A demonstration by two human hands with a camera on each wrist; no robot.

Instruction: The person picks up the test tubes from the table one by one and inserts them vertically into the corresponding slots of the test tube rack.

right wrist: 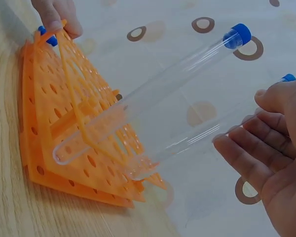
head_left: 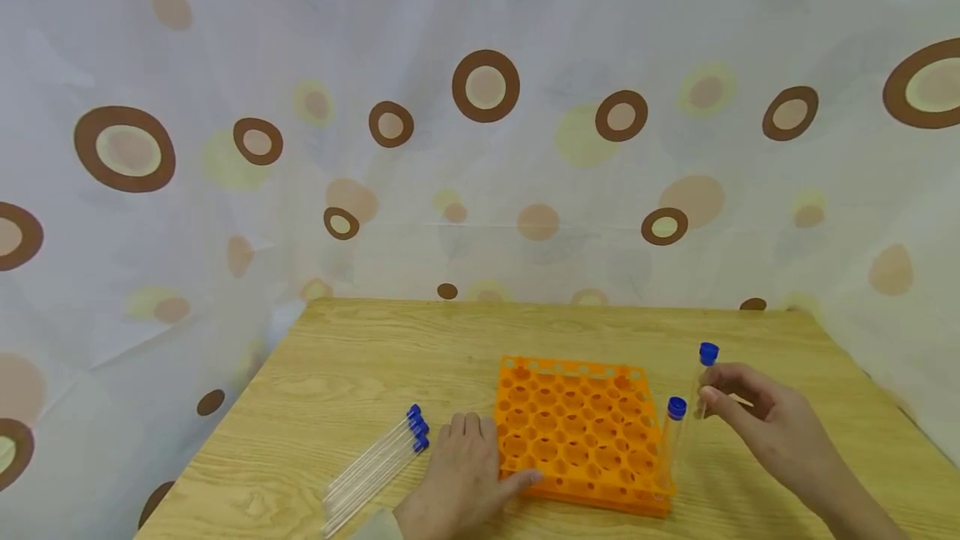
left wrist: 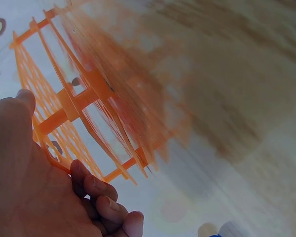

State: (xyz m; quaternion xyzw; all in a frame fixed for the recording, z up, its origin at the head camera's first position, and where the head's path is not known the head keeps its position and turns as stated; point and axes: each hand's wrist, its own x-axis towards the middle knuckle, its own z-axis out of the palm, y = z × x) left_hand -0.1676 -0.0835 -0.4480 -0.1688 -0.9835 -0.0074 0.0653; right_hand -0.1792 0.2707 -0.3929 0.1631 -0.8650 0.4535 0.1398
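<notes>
An orange test tube rack (head_left: 573, 432) stands on the table, its top full of round holes. My left hand (head_left: 468, 473) holds its near left corner, thumb over the front edge and fingers along the left side. My right hand (head_left: 787, 432) pinches a clear test tube with a blue cap (head_left: 708, 354) just right of the rack. Its lower end (right wrist: 140, 170) hangs near the rack's side in the right wrist view. Another blue-capped test tube (head_left: 670, 440) stands upright at the rack's near right corner.
Several blue-capped test tubes (head_left: 375, 471) lie side by side on the wooden table (head_left: 360, 348), left of my left hand. A white curtain (head_left: 540, 165) with brown and yellow circles hangs behind the table and along both sides.
</notes>
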